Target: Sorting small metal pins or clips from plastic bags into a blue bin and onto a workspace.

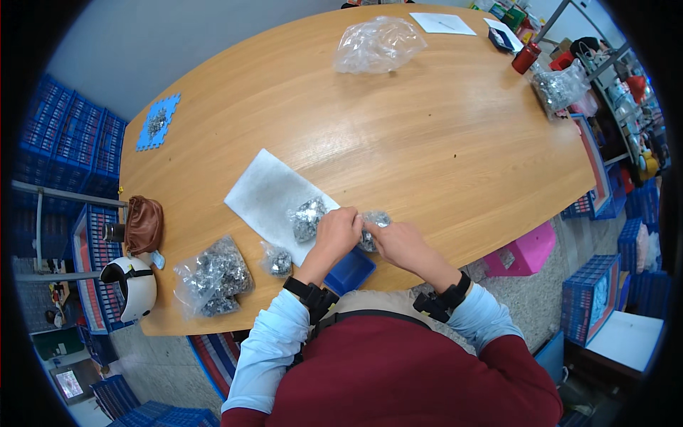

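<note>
Close to the table's near edge, a small clear plastic bag of shiny metal parts (pixel 377 218) sits between my hands. My left hand (pixel 340 231) is closed, its fingertips pinched at the bag's left side. My right hand (pixel 400 242) is closed at the bag's near right side, thumb and index finger reaching toward the left hand. Exactly which fold of plastic they grip is hidden. A second bag of metal parts (pixel 307 217) lies just left of my left hand, on a white foam sheet (pixel 260 186). Below my hands stands a blue plastic tray (pixel 351 272).
A smaller bag (pixel 277 261) and a large bag of metal parts (pixel 224 277) lie to the left. Beyond them are a white helmet (pixel 139 290) and brown pouch (pixel 144 224). A crumpled clear bag (pixel 377 46) lies at the far side. A pink stool (pixel 523 252) stands right.
</note>
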A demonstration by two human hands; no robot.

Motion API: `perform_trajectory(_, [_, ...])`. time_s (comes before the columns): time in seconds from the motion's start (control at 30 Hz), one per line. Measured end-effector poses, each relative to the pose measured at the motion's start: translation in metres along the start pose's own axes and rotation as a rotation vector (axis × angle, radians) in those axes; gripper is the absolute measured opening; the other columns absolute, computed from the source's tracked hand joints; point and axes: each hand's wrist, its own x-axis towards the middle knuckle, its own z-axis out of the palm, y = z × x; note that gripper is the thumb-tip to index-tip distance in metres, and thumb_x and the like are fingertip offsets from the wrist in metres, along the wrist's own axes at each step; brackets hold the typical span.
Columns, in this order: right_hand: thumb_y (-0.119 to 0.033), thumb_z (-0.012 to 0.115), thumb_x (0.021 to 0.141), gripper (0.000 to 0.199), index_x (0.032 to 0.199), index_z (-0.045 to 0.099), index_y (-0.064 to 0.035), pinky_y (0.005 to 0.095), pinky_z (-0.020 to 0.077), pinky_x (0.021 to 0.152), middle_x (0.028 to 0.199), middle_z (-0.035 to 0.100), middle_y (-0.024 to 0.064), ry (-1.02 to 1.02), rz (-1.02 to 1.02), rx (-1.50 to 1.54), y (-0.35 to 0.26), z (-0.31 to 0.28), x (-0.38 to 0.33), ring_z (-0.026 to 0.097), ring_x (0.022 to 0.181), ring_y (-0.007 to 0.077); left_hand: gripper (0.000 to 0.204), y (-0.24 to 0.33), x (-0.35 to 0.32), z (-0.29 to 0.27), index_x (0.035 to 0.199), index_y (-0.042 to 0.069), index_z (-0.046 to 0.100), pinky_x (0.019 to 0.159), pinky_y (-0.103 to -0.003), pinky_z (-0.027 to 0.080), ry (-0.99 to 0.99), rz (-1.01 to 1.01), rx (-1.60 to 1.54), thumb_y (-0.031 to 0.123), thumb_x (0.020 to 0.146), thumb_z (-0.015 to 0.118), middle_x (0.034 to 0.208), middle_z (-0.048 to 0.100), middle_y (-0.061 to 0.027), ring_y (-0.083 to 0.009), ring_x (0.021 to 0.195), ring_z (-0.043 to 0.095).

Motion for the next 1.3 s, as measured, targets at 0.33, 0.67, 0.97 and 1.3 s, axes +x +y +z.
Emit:
perform_trajectory(0.33, [-0.021,0.048,0.078,0.03,0.103,0.05,-0.0051,0.0412,0.0459,0.053,0.063,0.059,0.0138,0.043,0.195,-0.006,0.01,0.022,-0.008,0.059,0.06,0.031,0.029,0.009,-0.001,-0.003,0.064,0.001,0.057,0.059,-0.045,0.043,-0.089,0.001,0.034,0.024,0.079,0.047,0.064,0.056,-0.0199,-0.037,0.063,0.055])
perform_trajectory(0.67, [-0.022,0.052,0.073,0.033,0.105,0.052,-0.0136,0.0427,0.0464,0.063,0.075,0.061,0.0147,-0.235,0.042,0.029,0.025,0.01,-0.033,0.059,0.073,0.0309,0.031,0.008,-0.005,0.005,0.061,0.001,0.054,0.056,-0.045,0.04,-0.081,0.023,0.013,0.025,0.079,0.048,0.061,0.053,-0.0192,-0.0375,0.061,0.052])
perform_trajectory(0.97, [-0.014,0.054,0.068,0.033,0.097,0.051,-0.0001,0.0413,0.0466,0.059,0.072,0.059,0.0171,-0.141,0.239,-0.023,0.027,0.005,-0.019,0.058,0.069,0.0324,0.028,0.008,-0.005,0.007,0.063,0.002,0.056,0.057,-0.045,0.043,-0.109,0.056,0.07,0.024,0.079,0.048,0.064,0.056,-0.0181,-0.0357,0.063,0.055])
perform_trajectory(1.3, [-0.023,0.061,0.065,0.045,0.106,0.053,-0.0069,0.0396,0.0457,0.069,0.083,0.059,0.018,-0.252,0.101,0.098,0.052,0.016,-0.02,0.057,0.079,0.0316,0.027,0.014,0.002,0.006,0.066,0.002,0.057,0.058,-0.045,0.044,-0.134,0.026,0.084,0.023,0.079,0.047,0.066,0.057,-0.0186,-0.0359,0.064,0.056])
